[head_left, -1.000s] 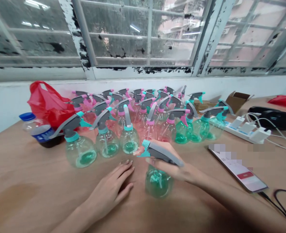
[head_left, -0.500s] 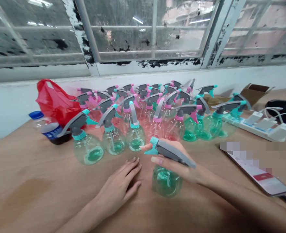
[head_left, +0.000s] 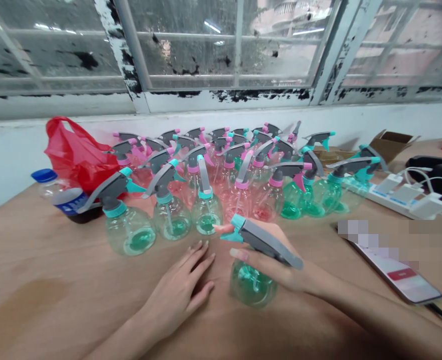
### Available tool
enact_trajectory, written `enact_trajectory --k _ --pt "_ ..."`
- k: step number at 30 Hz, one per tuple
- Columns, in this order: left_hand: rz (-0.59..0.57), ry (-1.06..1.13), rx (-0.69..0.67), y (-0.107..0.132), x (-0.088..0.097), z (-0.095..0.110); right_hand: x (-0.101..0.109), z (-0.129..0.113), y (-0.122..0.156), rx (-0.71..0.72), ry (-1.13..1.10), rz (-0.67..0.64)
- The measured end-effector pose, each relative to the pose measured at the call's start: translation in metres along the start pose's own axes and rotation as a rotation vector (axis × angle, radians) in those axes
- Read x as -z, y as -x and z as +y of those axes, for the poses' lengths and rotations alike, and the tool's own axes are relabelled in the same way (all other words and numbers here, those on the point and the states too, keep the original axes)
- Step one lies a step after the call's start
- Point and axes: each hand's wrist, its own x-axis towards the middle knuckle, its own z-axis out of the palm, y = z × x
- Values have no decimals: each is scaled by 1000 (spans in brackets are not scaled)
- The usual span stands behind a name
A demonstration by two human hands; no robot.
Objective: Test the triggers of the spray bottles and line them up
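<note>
A green spray bottle [head_left: 251,289] with a grey and turquoise trigger head stands near the front middle of the table. My right hand [head_left: 285,274] is closed round its neck, thumb at the near side and a fingertip showing beyond the turquoise trigger. The neck itself is hidden by the hand. To the left, my left hand [head_left: 181,282] lies palm down on the table, fingers stretched out and nothing in it. Just past its fingertips stand three more green bottles, the nearest being a clear green spray bottle [head_left: 206,215] with its trigger head pointing away.
Behind are rows of pink and green spray bottles [head_left: 239,200]. A red plastic bag [head_left: 80,160] and a drink bottle [head_left: 68,200] stand at left. Right of my hand are a phone [head_left: 397,272] with a cable, a white power strip [head_left: 386,192] and a cardboard box [head_left: 393,145].
The view has shifted slightly, so things at the left sit further left. My right hand keeps its hold on the spray bottle, and my left hand still rests on the table.
</note>
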Motion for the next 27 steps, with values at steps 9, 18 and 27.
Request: enact_trajectory --k 9,18,27 --pt "-19 22 -5 -2 3 1 1 -3 -3 -12 122 33" --pt "-8 2 0 -2 2 1 -2 -2 0 15 120 102" --pt "17 -36 -38 -1 -1 -5 -3 -2 -1 86 164 108"
